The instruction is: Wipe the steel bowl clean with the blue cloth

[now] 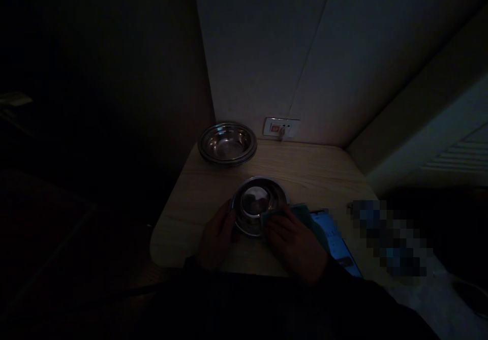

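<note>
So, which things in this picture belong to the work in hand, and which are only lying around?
Belong to the work:
metal bowl, held by the left hand
greenish cloth, in the right hand
perhaps the stacked bowls behind

Apparently lying around:
lit phone beside the cloth
pixelated item, unidentifiable

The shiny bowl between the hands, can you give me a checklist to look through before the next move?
1. Left hand at the near bowl: ok, at its left rim; how firm the grip is, cannot tell.
2. Right hand on the green cloth: ok, cloth against the bowl's right side.
3. Near bowl flat on the table: cannot tell, too dark.
4. Stacked bowls out of the way: ok, at the back left.
5. Phone well clear: not ok, right beside the cloth.
6. Light: not ok, very dim.
</note>
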Available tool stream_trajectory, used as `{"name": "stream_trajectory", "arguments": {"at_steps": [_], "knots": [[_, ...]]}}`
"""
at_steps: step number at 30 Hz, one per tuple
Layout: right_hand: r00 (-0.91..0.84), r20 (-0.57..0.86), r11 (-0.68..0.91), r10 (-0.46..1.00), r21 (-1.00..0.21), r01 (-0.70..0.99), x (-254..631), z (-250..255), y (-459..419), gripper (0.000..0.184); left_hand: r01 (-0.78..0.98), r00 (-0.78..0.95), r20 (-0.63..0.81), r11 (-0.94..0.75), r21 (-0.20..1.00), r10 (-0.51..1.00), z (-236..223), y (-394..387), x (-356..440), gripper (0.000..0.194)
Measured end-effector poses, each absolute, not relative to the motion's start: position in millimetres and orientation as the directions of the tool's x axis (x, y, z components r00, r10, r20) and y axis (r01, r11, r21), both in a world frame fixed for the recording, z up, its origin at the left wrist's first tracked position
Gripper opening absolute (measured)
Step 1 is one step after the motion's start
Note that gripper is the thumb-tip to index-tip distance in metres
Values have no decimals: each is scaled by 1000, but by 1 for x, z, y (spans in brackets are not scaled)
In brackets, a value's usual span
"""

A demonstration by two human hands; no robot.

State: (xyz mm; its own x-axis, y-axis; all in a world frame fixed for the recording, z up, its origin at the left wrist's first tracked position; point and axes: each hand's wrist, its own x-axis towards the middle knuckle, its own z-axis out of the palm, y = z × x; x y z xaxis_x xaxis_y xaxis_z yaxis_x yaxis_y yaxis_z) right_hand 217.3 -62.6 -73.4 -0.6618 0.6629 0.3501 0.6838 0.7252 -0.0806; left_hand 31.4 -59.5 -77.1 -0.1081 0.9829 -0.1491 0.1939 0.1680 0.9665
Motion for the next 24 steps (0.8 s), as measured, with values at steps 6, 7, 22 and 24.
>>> {"name": "stream_trajectory", "arguments": {"at_steps": [6, 7, 22, 24], "knots": [[-675, 315, 736, 668, -140, 663, 210, -72, -58, 18, 148, -93, -171, 184, 972, 981, -77, -60, 30, 55], [-680, 291, 734, 673, -153, 661, 209, -70, -58, 18, 136, -86, -175, 186, 973, 981, -77, -60, 30, 55], [-759, -49, 737, 649, -208, 643, 193, -38, -47, 21, 0, -20, -247, 247, 969, 969, -83, -57, 25, 44], [-771, -91, 743, 630, -217, 633, 195, -36, -43, 19, 32, 4, -281, 280, 959, 960, -82, -55, 22, 45]]}}
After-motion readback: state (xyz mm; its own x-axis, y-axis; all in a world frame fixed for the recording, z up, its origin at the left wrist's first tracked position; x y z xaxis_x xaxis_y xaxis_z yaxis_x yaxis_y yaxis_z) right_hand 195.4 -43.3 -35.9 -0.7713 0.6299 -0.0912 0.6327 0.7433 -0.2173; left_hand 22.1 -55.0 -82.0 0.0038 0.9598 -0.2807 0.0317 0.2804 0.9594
